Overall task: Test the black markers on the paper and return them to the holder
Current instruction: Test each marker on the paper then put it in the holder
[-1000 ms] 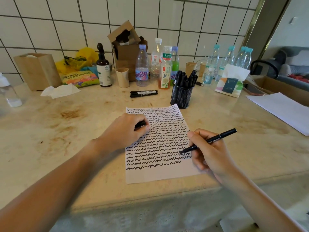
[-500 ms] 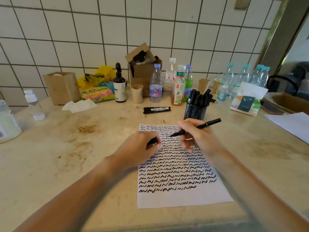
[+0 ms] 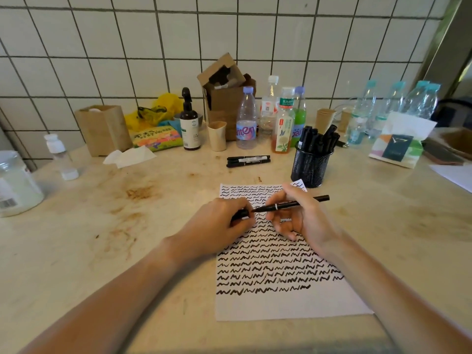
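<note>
Change: right hand [image 3: 304, 221] has come up from the lower rows of the paper [image 3: 281, 300] to the top rows; marker [image 3: 291, 205] tip now sits at the cap [image 3: 238, 214] in the left hand [image 3: 219, 226]. View has tilted up too, more wall tile showing.
Right hand: thumb and fingers pinch the marker mid-barrel, other fingers loosely curled below it. Marker lies near level, tip pointing left, tail end toward the holder [image 3: 310, 169].
Left hand: fingers curled round a short black cap, only its end pokes out on the right. Hand rests over the paper's upper left part.
Tip/cap: touching or just meeting; can't tell if the tip is inside yet.
Paper: flat on the counter [image 3: 76, 251], covered in rows of black squiggles, last row short, bare strip at the bottom. Top right corner lies against the holder's base.
Holder: black mesh cup, upright, just behind the paper's top right corner, full of black markers [image 3: 319, 139] standing on end.
Loose markers: two [image 3: 248, 160] lie side by side on the counter, left of the holder, behind the paper.
Back row: bottles [image 3: 282, 123], brown spray bottle [image 3: 189, 123], paper cup [image 3: 217, 135], open cardboard box [image 3: 224, 98], paper bag [image 3: 103, 129], all along the tiled wall.
Right side: tissue pack [image 3: 398, 146], well apart from the holder.
</note>
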